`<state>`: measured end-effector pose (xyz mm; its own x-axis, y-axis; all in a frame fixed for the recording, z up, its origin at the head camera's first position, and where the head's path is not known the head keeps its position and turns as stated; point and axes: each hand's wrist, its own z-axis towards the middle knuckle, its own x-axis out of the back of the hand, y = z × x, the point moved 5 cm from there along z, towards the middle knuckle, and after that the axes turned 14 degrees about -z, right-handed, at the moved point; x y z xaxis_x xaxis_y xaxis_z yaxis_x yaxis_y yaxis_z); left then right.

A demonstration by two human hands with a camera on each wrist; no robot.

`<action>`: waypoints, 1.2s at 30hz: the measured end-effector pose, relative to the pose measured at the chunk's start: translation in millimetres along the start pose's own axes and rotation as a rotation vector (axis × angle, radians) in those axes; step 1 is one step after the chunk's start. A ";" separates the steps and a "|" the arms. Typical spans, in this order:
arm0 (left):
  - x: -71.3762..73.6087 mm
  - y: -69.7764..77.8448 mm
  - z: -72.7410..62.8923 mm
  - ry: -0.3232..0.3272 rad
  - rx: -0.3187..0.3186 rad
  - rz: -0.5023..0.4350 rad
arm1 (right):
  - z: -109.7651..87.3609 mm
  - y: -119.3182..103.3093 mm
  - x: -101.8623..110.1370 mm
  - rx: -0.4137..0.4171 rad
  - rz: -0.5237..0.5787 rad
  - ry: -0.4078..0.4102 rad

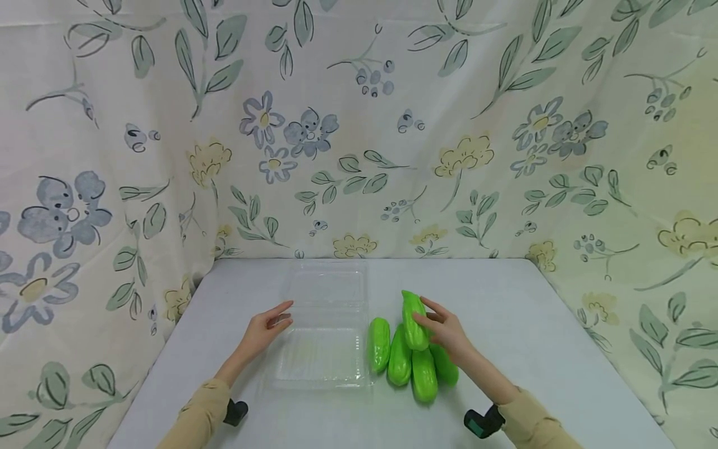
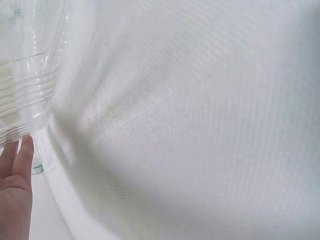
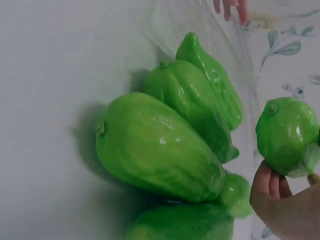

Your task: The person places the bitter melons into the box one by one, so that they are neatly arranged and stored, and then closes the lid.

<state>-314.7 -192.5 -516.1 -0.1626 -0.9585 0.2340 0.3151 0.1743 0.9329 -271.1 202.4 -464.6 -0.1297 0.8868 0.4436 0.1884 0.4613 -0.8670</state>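
Note:
My right hand holds a glossy green elongated vegetable, thumb on one side and fingers on the other. In the right wrist view, this held green vegetable is apart from the others, with its rounded stem end facing the camera. Several similar green vegetables lie close together on the table below it. Left of them lies an open clear plastic container with its lid folded back. My left hand is at the container's left side, its fairly straight fingertips right at the rim.
The table has a white cover and carries both the container and the vegetables. Behind it hangs a floral curtain, which also runs along both sides. A dark wrist device sits at each sleeve.

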 end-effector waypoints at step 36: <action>-4.0 35.7 -5.8 -0.003 0.005 -0.005 | -6.0 -24.6 -92.9 0.085 0.119 -0.107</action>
<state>-297.3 -183.7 -485.3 -0.1675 -0.9587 0.2301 0.3092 0.1705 0.9356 -257.8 108.9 -483.1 -0.2148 0.9249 0.3138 0.1262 0.3449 -0.9301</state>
